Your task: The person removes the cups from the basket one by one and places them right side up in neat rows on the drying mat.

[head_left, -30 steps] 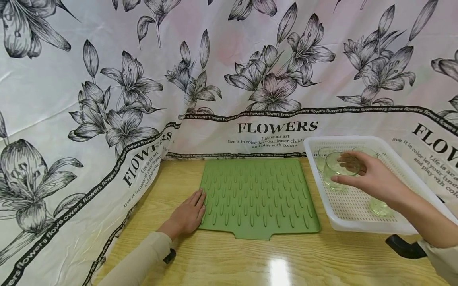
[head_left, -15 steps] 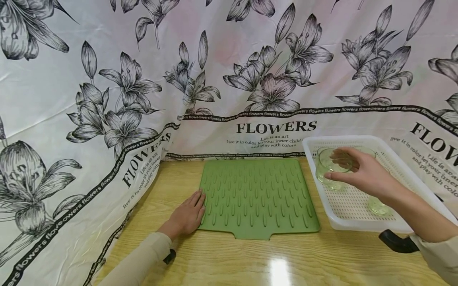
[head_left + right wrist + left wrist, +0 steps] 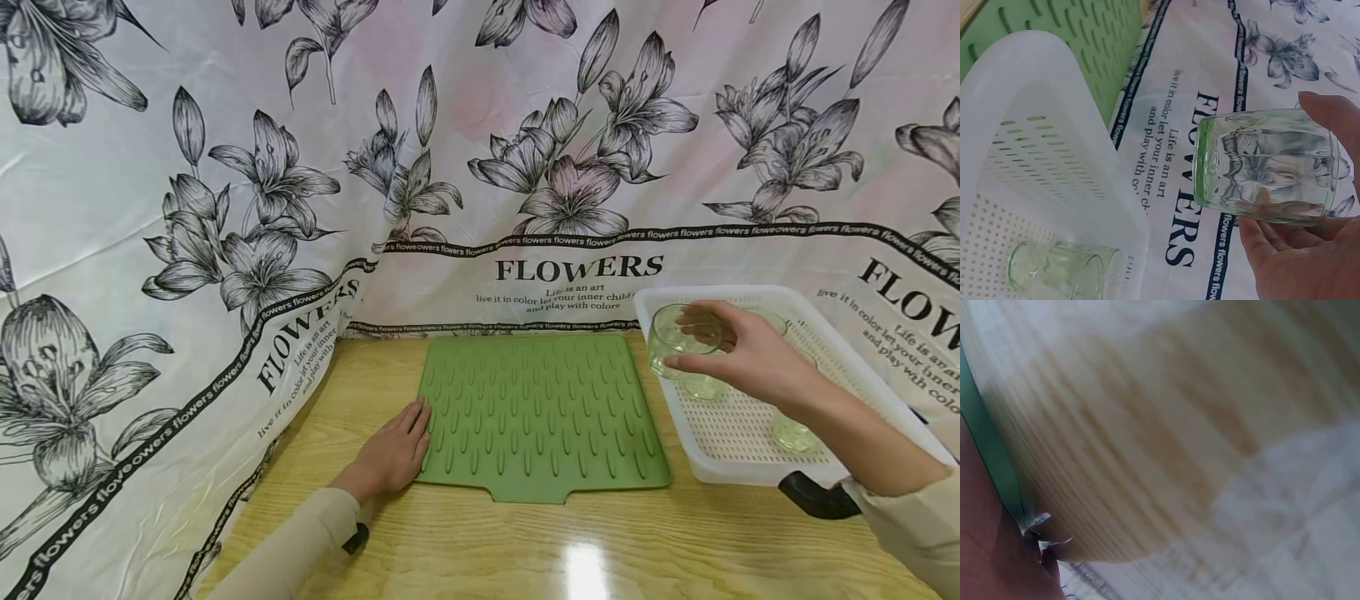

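Observation:
My right hand (image 3: 738, 350) grips a clear, green-tinted drinking glass (image 3: 667, 346) by its sides, thumb on one side and fingers on the other. In the right wrist view the glass (image 3: 1266, 167) is raised above the basket's rim. More glasses (image 3: 1063, 269) of the same kind stand in the white plastic basket (image 3: 750, 473) beneath that hand; my forearm partly hides one. My left hand (image 3: 393, 450) lies flat with straight fingers at the left edge of the green ridged drying mat (image 3: 536, 417). The left wrist view shows mostly blurred wood grain and the mat's edge (image 3: 991, 444).
A wooden table (image 3: 495, 550) carries the mat and, to its right, the basket. Behind and on both sides hangs a white cloth (image 3: 420, 287) printed with flowers and lettering.
My right hand has lifted the glass up and to the left, from inside the basket to over its left rim. The left hand has stayed at the mat's edge.

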Action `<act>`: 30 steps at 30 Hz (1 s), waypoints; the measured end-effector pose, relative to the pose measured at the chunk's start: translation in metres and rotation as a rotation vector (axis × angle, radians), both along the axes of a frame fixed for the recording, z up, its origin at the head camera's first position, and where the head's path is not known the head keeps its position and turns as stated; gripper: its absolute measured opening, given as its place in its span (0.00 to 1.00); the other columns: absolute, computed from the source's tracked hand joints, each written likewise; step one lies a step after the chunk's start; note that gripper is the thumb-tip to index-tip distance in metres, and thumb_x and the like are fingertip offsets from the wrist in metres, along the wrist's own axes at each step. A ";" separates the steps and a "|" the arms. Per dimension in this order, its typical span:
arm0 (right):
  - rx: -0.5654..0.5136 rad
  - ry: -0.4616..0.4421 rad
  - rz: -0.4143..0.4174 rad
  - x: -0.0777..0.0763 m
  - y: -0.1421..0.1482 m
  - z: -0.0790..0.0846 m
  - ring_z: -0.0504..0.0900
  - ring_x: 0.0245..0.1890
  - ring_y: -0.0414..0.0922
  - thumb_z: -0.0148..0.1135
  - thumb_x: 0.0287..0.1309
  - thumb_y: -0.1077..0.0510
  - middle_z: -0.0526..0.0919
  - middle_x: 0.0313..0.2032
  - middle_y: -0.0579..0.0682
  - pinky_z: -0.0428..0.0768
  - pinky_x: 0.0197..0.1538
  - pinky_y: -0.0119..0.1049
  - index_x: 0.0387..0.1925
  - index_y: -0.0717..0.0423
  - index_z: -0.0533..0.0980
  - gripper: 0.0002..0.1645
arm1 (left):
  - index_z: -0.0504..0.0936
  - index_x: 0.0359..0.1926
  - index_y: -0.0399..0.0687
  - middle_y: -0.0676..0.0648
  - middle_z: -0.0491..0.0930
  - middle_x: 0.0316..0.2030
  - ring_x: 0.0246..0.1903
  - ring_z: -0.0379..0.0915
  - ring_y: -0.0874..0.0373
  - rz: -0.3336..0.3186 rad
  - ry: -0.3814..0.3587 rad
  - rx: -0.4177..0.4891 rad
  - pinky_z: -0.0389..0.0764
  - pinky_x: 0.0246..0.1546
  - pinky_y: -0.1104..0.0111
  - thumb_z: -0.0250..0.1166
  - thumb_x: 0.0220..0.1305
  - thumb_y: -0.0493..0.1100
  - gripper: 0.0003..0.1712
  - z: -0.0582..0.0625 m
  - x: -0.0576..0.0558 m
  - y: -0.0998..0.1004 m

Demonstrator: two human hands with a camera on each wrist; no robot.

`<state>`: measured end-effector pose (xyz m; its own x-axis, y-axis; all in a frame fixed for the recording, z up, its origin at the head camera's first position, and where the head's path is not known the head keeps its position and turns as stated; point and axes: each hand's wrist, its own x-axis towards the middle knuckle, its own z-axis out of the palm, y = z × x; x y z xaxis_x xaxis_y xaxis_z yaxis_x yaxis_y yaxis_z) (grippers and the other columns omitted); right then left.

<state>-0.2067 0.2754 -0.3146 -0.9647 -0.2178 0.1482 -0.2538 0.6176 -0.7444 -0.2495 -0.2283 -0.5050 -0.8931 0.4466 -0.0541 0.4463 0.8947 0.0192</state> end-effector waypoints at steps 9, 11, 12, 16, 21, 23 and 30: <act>-0.020 -0.008 0.026 -0.004 -0.008 0.000 0.68 0.68 0.68 0.74 0.61 0.48 0.70 0.68 0.67 0.66 0.67 0.69 0.74 0.63 0.61 0.49 | 0.49 0.81 0.39 0.40 0.44 0.81 0.80 0.42 0.44 0.019 -0.033 -0.007 0.55 0.78 0.52 0.34 0.85 0.54 0.35 0.006 0.004 0.004; -0.021 -0.011 0.028 -0.005 -0.010 0.001 0.68 0.68 0.68 0.74 0.61 0.48 0.70 0.68 0.67 0.66 0.67 0.69 0.75 0.63 0.60 0.50 | 0.49 0.81 0.40 0.40 0.43 0.81 0.80 0.41 0.44 0.023 -0.042 -0.018 0.54 0.78 0.53 0.34 0.85 0.54 0.35 0.008 0.005 0.005; -0.022 -0.012 0.028 -0.005 -0.011 0.001 0.68 0.68 0.68 0.74 0.61 0.48 0.70 0.68 0.67 0.66 0.67 0.69 0.75 0.63 0.60 0.50 | 0.49 0.81 0.40 0.40 0.43 0.81 0.80 0.41 0.45 0.026 -0.045 -0.024 0.54 0.78 0.53 0.35 0.85 0.53 0.34 0.008 0.004 0.005; -0.025 -0.012 0.037 -0.007 -0.015 0.002 0.68 0.68 0.67 0.75 0.60 0.47 0.69 0.69 0.67 0.65 0.68 0.69 0.76 0.62 0.59 0.52 | 0.51 0.81 0.38 0.38 0.45 0.81 0.80 0.42 0.43 0.029 -0.056 -0.017 0.54 0.78 0.53 0.37 0.85 0.52 0.34 0.014 0.007 0.007; -0.025 -0.005 0.049 -0.010 -0.020 0.004 0.68 0.69 0.66 0.75 0.60 0.47 0.69 0.70 0.66 0.65 0.69 0.68 0.77 0.61 0.57 0.54 | 0.51 0.80 0.37 0.38 0.45 0.81 0.79 0.43 0.43 0.029 -0.056 -0.025 0.55 0.78 0.52 0.37 0.85 0.51 0.34 0.019 0.010 0.009; -0.026 -0.004 0.053 -0.011 -0.022 0.005 0.68 0.69 0.66 0.75 0.60 0.47 0.69 0.70 0.65 0.65 0.69 0.68 0.77 0.61 0.57 0.54 | 0.53 0.80 0.36 0.37 0.47 0.80 0.79 0.44 0.42 0.027 -0.056 -0.001 0.56 0.77 0.51 0.39 0.84 0.50 0.33 0.020 0.010 0.009; -0.015 -0.004 0.073 -0.013 -0.031 0.007 0.68 0.69 0.66 0.75 0.59 0.45 0.69 0.69 0.66 0.64 0.69 0.68 0.76 0.62 0.58 0.54 | 0.50 0.81 0.37 0.38 0.44 0.81 0.79 0.42 0.42 0.020 -0.059 0.006 0.54 0.78 0.51 0.36 0.85 0.51 0.34 0.015 0.008 0.006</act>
<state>-0.2202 0.2448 -0.3075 -0.9470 -0.2852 0.1478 -0.2943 0.5863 -0.7547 -0.2415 -0.2218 -0.4897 -0.8972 0.4292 -0.1039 0.4263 0.9032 0.0503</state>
